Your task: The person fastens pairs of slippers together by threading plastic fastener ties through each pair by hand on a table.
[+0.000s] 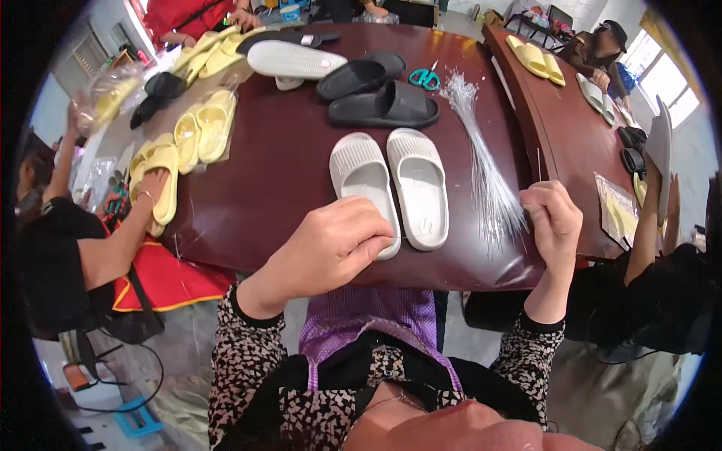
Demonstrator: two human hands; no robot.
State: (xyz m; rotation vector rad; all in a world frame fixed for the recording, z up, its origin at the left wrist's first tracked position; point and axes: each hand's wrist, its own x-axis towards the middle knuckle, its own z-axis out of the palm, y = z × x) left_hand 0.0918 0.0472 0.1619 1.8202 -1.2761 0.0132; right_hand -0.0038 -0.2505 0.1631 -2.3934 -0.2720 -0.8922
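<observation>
Two white slippers (421,184) lie side by side on the dark red table (263,169), at 12 o'clock from your body; your left hand (331,244), fingers curled and thumb closed against forefinger, sits over the left slipper's heel, a fine line showing at its tips; your right hand (553,218), between 3 and 4 o'clock from the slippers, pinches a thin strand (538,164) tightly; whether it runs across to the left hand, you cannot tell from here.

You would probably do best to keep both pinches small and steady, lift the strand clear of the loose bundle (483,165) at 3 o'clock so that nothing snags, and keep your left wrist from nudging the slippers askew; their toes point just short of 12, heels toward you, long axes roughly 12 to 6, the left one leaning more toward 11; the strand's visible end points to 12.
</observation>
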